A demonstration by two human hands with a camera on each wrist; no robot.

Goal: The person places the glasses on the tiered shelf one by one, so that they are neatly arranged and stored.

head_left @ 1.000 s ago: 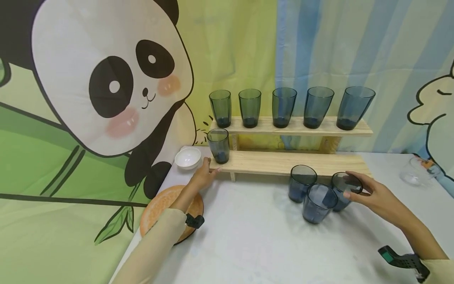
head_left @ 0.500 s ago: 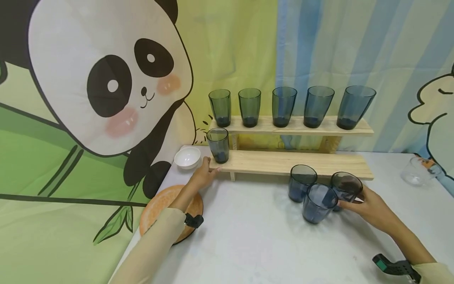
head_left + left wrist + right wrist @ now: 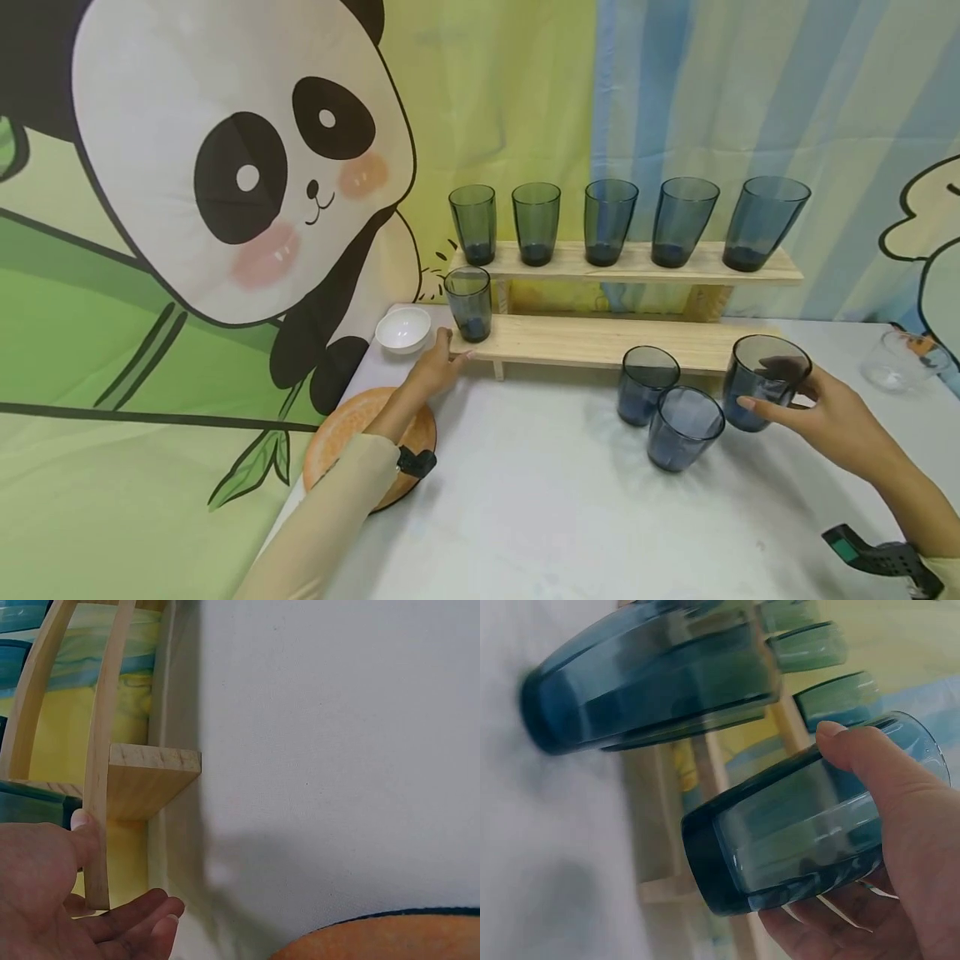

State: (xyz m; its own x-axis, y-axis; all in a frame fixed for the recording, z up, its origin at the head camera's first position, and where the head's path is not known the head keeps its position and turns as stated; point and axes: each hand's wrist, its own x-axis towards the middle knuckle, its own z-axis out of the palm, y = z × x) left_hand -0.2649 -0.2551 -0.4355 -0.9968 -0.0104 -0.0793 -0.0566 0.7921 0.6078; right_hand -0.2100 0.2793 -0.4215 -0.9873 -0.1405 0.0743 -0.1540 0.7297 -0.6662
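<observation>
While the right hand (image 3: 840, 417) grips a blue tumbler (image 3: 763, 383) above the white table (image 3: 540, 500), the left hand (image 3: 435, 371) rests open-fingered on the wooden shelf (image 3: 592, 342).

Smoky blue tumblers (image 3: 765, 382), pale wooden shelf (image 3: 600, 340), white bowl (image 3: 402, 328), orange plate (image 3: 352, 433), white table (image 3: 555, 500).

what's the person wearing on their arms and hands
Both arms are in long, pale beige sleeves down to the wrists. Each wrist carries a black strapped device; the one by the right hand shows a green patch. The left hand and the right are bare: no gloves or rings visible.
</observation>
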